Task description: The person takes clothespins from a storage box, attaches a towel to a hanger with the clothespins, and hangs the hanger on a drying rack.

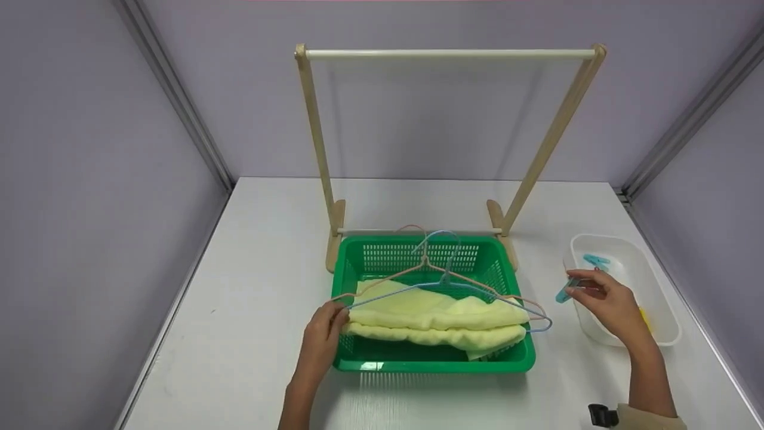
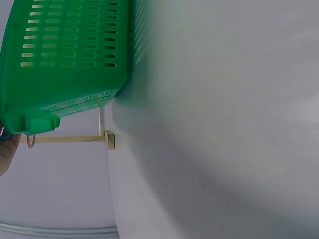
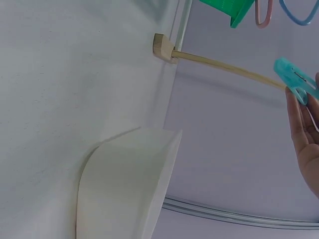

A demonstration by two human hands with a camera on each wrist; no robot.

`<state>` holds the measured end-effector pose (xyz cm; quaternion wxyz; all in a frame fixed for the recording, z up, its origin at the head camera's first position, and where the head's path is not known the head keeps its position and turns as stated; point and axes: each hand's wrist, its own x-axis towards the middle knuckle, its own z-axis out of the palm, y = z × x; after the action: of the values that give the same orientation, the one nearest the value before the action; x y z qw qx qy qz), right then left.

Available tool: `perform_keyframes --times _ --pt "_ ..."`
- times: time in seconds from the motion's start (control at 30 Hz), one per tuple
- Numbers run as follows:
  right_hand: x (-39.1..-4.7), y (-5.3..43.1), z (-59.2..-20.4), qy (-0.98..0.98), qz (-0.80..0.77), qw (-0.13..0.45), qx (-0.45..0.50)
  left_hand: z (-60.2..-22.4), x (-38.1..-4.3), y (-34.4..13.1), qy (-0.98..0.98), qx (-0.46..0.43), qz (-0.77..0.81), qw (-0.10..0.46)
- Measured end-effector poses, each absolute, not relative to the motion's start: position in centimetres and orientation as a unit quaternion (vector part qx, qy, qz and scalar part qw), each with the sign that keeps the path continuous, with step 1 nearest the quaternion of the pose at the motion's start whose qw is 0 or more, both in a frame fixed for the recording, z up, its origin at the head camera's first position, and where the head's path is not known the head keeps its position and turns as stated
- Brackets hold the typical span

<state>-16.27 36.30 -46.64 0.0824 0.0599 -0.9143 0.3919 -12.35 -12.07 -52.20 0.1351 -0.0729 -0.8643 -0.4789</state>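
My left hand (image 1: pixel 322 334) grips the left end of a blue hanger (image 1: pixel 444 278) at the basket's left rim. In the left wrist view, only part of that hand (image 2: pixel 6 155) shows. A pale yellow cloth (image 1: pixel 430 318) lies bunched along the blue hanger, whose lower bar it hides. Behind it a pink hanger (image 1: pixel 424 259) rests across the green basket (image 1: pixel 436 365). My right hand (image 1: pixel 612 304) pinches a light blue clothespin (image 1: pixel 563 294) in the air by the white bin's left side. The right wrist view shows this clothespin (image 3: pixel 291 77) between thumb and fingers.
A wooden rack with a white top rod (image 1: pixel 447 54) stands behind the basket. At right, the white bin (image 1: pixel 673 334) contains blue clothespins (image 1: pixel 597 261) and something yellow (image 1: pixel 645 318), partly hidden by the right arm. Panel walls border the white table (image 1: pixel 239 286).
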Motion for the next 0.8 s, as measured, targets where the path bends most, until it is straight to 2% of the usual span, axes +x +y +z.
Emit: perform_keyframes --times 0.33,0.6,0.8 --pt "-16.4 36.1 -46.4 -0.912 0.398 0.081 0.061 -52.1 -12.4 -12.2 -0.876 -0.091 -0.457 0.123" --pt "-16.3 36.1 -46.3 -0.914 0.393 0.082 0.057 -52.6 -12.5 -12.1 -0.874 -0.095 -0.444 0.171" --pt "-15.9 35.7 -45.6 -0.911 0.399 0.09 0.063 -53.0 -12.8 -11.9 -0.852 -0.116 -0.452 0.237"
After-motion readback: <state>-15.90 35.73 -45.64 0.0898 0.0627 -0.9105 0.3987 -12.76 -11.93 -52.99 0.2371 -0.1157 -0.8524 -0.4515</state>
